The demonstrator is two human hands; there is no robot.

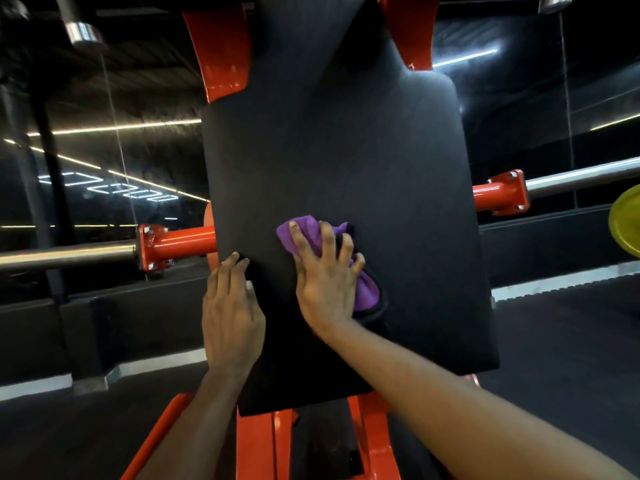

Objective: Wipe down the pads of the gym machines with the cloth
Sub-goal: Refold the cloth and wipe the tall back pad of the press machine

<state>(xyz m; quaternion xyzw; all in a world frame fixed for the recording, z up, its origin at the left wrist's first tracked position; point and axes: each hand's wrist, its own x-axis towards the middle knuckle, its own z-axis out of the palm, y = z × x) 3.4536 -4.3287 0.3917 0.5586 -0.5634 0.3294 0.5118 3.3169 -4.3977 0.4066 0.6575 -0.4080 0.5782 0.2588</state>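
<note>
A large black pad (346,161) of an orange-framed gym machine fills the middle of the view. My right hand (325,278) presses a bunched purple cloth (304,232) flat against the pad's lower middle, fingers spread over the cloth. Part of the cloth sticks out to the right of the palm. My left hand (232,306) rests on the pad's lower left edge with its fingers laid over the rim.
Orange frame arms (180,242) with chrome bars (65,256) stick out left and right of the pad. A yellow weight plate (625,225) shows at the right edge. Orange frame rails (256,445) run below the pad. Dark floor and mirrored walls surround the machine.
</note>
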